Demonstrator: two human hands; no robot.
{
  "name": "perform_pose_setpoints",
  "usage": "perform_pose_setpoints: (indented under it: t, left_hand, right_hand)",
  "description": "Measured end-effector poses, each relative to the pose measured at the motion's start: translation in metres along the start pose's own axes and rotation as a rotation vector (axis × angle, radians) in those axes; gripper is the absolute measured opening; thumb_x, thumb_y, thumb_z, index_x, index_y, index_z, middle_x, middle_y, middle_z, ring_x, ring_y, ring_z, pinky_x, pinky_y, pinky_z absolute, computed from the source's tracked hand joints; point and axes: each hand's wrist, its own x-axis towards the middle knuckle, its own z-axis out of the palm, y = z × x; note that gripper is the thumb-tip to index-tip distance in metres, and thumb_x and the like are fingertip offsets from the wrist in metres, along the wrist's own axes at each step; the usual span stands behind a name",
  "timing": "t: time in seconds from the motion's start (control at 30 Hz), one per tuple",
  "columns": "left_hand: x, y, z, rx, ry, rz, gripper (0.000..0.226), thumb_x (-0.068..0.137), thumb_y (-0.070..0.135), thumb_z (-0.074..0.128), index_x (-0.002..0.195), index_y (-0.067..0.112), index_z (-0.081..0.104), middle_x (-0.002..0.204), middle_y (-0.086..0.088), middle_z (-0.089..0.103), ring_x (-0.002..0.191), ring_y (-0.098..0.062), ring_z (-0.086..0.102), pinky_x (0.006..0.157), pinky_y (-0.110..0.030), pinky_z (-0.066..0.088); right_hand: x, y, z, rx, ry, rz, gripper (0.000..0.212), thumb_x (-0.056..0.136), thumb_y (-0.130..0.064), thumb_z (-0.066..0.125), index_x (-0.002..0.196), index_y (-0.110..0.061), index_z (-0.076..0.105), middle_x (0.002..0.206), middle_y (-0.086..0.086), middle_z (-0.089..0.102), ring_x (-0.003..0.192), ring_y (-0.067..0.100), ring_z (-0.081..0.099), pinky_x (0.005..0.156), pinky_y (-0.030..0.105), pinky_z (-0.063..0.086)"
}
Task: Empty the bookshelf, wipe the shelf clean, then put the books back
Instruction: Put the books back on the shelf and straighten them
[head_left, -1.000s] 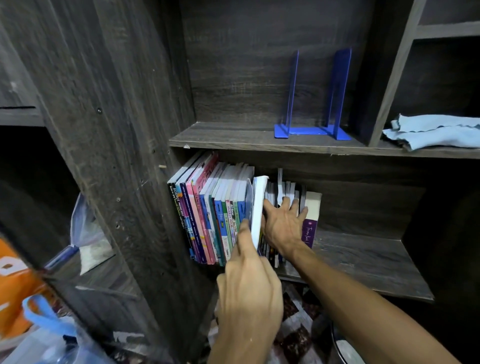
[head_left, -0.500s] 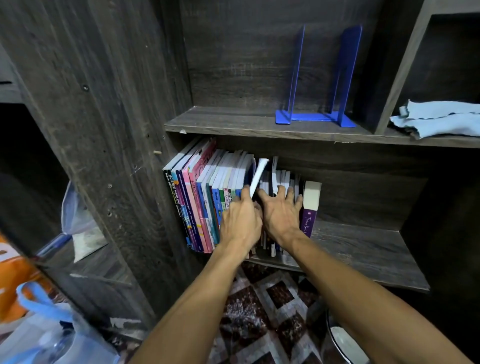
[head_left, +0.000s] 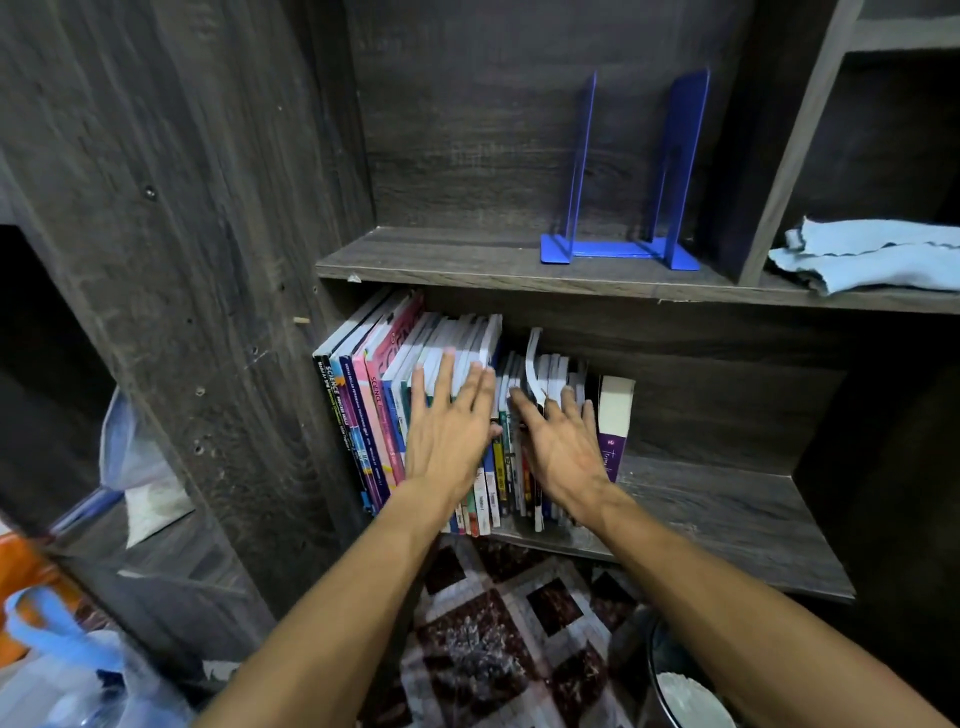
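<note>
books (head_left: 384, 415) stand packed at the left end of the lower shelf (head_left: 717, 519). left hand (head_left: 447, 441) lies flat, fingers straight, against their spines; right hand (head_left: 563, 452) presses beside it, fingers spread.

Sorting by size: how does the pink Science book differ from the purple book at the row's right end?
The pink Science book is taller and thinner; the purple book is shorter and thicker. The pink Science book has books on both sides; the purple book has bare lower shelf to its right. Both stand spine-out on that shelf.
</note>
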Motion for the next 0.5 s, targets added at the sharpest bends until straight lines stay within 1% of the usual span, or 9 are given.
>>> perform_pose_setpoints:
  t: [0.03,0.07,0.13,0.17,0.2,0.27,0.33,0.4,0.5]
  left_hand:
    - [0.007,-0.002,-0.003,0.0,-0.025,-0.026,0.077,0.1,0.049,0.043,0.156,0.012,0.006,0.163,-0.013,0.0,0.149,-0.038,-0.009,0.119,-0.057,-0.003]
    - [0.007,-0.002,-0.006,-0.029,0.005,-0.055,0.075,0.097,0.045,0.053,0.154,0.011,0.017,0.161,-0.021,0.013,0.149,-0.041,0.008,0.119,-0.056,0.012]
    - [-0.008,0.009,0.0,-0.142,0.129,-0.061,0.05,0.09,0.035,0.069,0.128,0.01,0.048,0.127,-0.018,0.05,0.114,-0.03,0.051,0.092,-0.04,0.046]
    - [-0.022,0.015,0.007,-0.226,0.156,-0.045,0.036,0.092,0.034,0.067,0.115,0.012,0.051,0.113,-0.011,0.054,0.096,-0.022,0.053,0.078,-0.032,0.047]
    - [-0.034,0.022,0.015,-0.319,0.091,-0.061,0.03,0.098,0.037,0.057,0.114,0.013,0.051,0.113,-0.008,0.054,0.094,-0.018,0.053,0.078,-0.029,0.048]
    - [-0.045,0.032,0.032,-0.437,-0.136,-0.147,0.041,0.104,0.042,0.04,0.13,0.011,0.046,0.131,-0.009,0.047,0.116,-0.022,0.054,0.097,-0.035,0.051]
    - [-0.043,0.036,0.047,-0.439,-0.217,-0.172,0.039,0.106,0.032,0.039,0.137,0.01,0.043,0.137,-0.012,0.042,0.127,-0.026,0.048,0.108,-0.041,0.044]
    - [-0.039,0.04,0.051,-0.417,-0.221,-0.168,0.034,0.105,0.018,0.043,0.138,0.009,0.041,0.133,-0.011,0.042,0.127,-0.027,0.046,0.111,-0.04,0.04]
    - [-0.039,0.043,0.052,-0.399,-0.19,-0.191,0.03,0.104,0.014,0.042,0.133,0.009,0.041,0.125,-0.009,0.04,0.117,-0.023,0.044,0.106,-0.036,0.04]
  right_hand:
    - [0.0,0.0,-0.001,0.006,-0.001,0.007,0.081,0.096,-0.006,0.057,0.159,-0.029,0.011,0.147,0.024,0.045,0.151,0.043,0.01,0.12,0.06,0.008]
    - [0.001,0.0,0.0,0.006,-0.001,0.02,0.078,0.097,-0.008,0.055,0.159,-0.028,0.012,0.144,0.023,0.049,0.152,0.043,0.009,0.12,0.06,0.007]
    - [-0.001,0.003,0.001,-0.013,0.005,0.042,0.077,0.098,-0.007,0.053,0.159,-0.029,0.013,0.139,0.022,0.054,0.152,0.041,0.006,0.12,0.059,0.005]
    - [-0.003,0.003,0.001,-0.026,0.016,0.044,0.077,0.097,-0.008,0.054,0.159,-0.03,0.014,0.138,0.021,0.055,0.152,0.041,0.007,0.12,0.058,0.003]
    - [-0.004,0.001,0.001,-0.038,0.031,0.04,0.076,0.097,-0.011,0.057,0.159,-0.029,0.017,0.137,0.021,0.057,0.152,0.041,0.01,0.121,0.057,0.004]
    - [-0.007,-0.002,0.0,-0.079,0.068,0.03,0.072,0.092,-0.016,0.066,0.156,-0.025,0.031,0.126,0.019,0.065,0.145,0.041,0.031,0.117,0.056,0.024]
    - [-0.007,-0.004,0.0,-0.144,0.131,0.004,0.072,0.08,-0.021,0.08,0.146,-0.022,0.05,0.102,0.011,0.073,0.112,0.036,0.056,0.088,0.046,0.045]
    - [-0.008,-0.003,0.002,-0.203,0.177,-0.018,0.072,0.073,-0.024,0.086,0.139,-0.022,0.058,0.083,0.003,0.071,0.081,0.025,0.053,0.067,0.036,0.04]
    - [-0.012,-0.004,0.002,-0.079,0.208,-0.058,0.067,0.077,-0.016,0.081,0.14,-0.019,0.057,0.08,0.006,0.067,0.068,0.025,0.057,0.056,0.034,0.049]
